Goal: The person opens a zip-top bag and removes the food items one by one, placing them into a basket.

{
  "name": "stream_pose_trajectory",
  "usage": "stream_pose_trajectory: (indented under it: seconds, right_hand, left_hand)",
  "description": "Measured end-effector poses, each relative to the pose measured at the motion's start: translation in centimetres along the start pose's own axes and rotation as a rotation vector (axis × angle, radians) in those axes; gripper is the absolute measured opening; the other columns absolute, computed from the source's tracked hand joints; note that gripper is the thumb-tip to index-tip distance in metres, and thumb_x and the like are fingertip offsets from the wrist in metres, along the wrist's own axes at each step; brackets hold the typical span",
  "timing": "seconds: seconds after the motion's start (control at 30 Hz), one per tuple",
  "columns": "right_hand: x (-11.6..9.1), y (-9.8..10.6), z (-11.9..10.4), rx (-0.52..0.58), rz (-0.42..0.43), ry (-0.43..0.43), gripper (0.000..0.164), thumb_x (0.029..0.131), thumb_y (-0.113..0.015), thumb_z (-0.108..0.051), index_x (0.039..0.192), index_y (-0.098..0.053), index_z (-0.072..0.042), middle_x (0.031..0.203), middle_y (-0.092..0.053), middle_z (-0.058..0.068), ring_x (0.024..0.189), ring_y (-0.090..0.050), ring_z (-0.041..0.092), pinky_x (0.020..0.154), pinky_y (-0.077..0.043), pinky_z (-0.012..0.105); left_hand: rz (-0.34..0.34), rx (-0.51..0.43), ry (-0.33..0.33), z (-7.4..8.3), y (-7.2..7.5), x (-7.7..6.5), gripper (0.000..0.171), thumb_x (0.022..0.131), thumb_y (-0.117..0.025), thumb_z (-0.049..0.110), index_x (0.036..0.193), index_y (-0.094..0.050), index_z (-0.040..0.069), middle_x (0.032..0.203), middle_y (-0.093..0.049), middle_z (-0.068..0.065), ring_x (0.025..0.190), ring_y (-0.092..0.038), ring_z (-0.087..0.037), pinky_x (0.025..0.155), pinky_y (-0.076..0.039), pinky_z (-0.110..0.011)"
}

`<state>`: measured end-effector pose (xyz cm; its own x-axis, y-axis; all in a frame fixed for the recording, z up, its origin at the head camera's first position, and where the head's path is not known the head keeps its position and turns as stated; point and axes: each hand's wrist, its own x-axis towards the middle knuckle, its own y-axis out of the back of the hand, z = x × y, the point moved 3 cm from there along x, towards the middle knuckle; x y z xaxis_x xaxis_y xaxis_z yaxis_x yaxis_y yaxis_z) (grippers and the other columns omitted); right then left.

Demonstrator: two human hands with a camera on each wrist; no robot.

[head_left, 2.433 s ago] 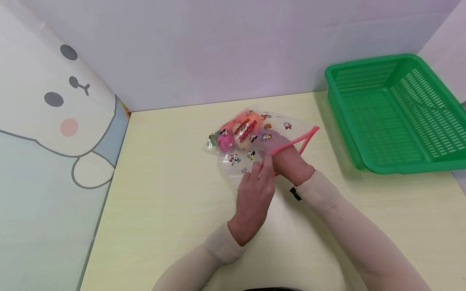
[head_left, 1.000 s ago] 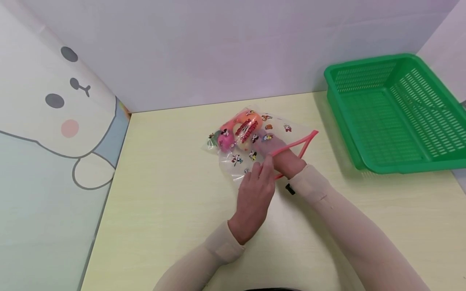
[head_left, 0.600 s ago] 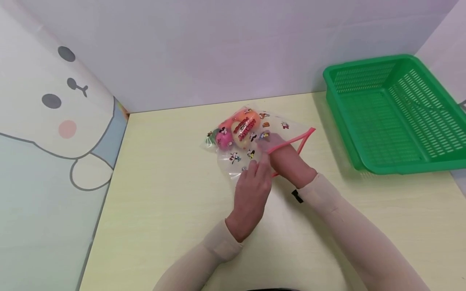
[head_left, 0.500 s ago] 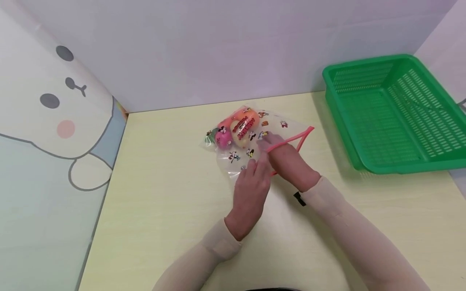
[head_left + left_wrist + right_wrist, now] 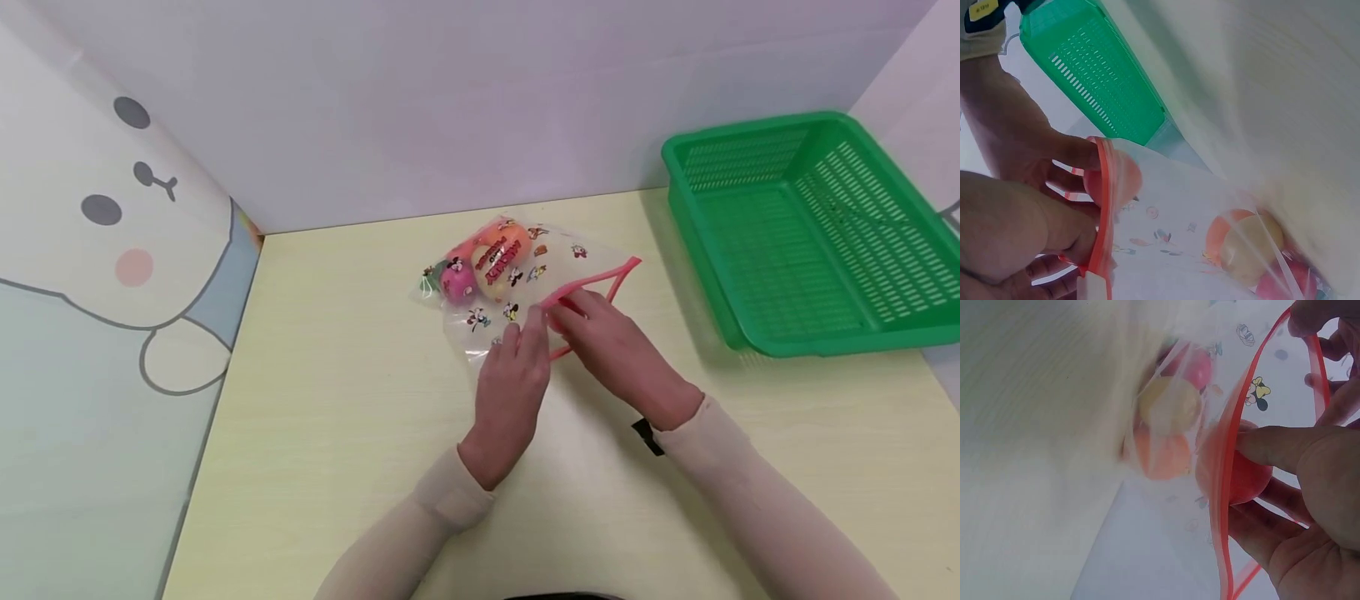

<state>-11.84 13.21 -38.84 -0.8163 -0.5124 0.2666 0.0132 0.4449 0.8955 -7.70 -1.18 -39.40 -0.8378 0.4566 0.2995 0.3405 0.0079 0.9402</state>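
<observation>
A clear zip bag with cartoon prints and a red rim lies on the table, holding several round pieces that look like toy fruit: orange, pale yellow and magenta. My left hand pinches the near edge of its mouth. At the opening, my right hand grips a round red toy fruit between thumb and fingers. The right wrist view shows that fruit partly behind the bag's film; the head view hides most of it behind the fingers.
A green plastic basket with slotted walls stands at the right on the pale wooden table. A pale wall rises behind the table. To the left is a panel with a cartoon animal.
My right hand has drawn back from deep inside the bag to its mouth, bringing the red toy fruit with it. My left hand keeps its pinch on the rim, shifting slightly.
</observation>
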Motion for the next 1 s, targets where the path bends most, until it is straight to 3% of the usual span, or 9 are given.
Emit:
stream_pose_trajectory:
  seconds: [0.27,0.87,1.0]
  right_hand:
    - [-1.7,1.1,0.2,-0.001,0.102,0.105,0.067,0.07,-0.095,0.006,0.13,-0.067,-0.003,0.131,-0.064,0.018,0.12,-0.064,0.034,0.092,-0.062,0.051]
    - [-3.7,2.6,-0.4,-0.051,0.126,0.223,0.06,0.072,-0.09,0.013,0.128,-0.071,0.001,0.132,-0.062,0.02,0.124,-0.062,0.038,0.091,-0.062,0.051]
    - [-4.1,3.1,-0.6,-0.06,0.118,0.238,0.066,0.069,-0.092,0.012,0.13,-0.07,0.002,0.133,-0.063,0.021,0.126,-0.061,0.039,0.091,-0.061,0.052]
  left_hand:
    - [0.0,0.002,0.001,-0.1,0.0,0.1,0.079,0.08,-0.096,0.03,0.142,-0.057,0.001,0.145,-0.05,-0.011,0.103,-0.058,-0.02,0.079,-0.06,-0.022]
    - [-0.002,-0.051,0.006,-0.6,0.0,0.1,0.083,0.08,-0.096,0.026,0.146,-0.053,0.0,0.146,-0.05,-0.013,0.103,-0.058,-0.022,0.079,-0.059,-0.022]
    - [0.005,-0.066,0.015,-0.7,0.1,0.0,0.086,0.08,-0.096,0.024,0.147,-0.049,-0.002,0.143,-0.051,-0.013,0.103,-0.059,-0.023,0.079,-0.06,-0.023]
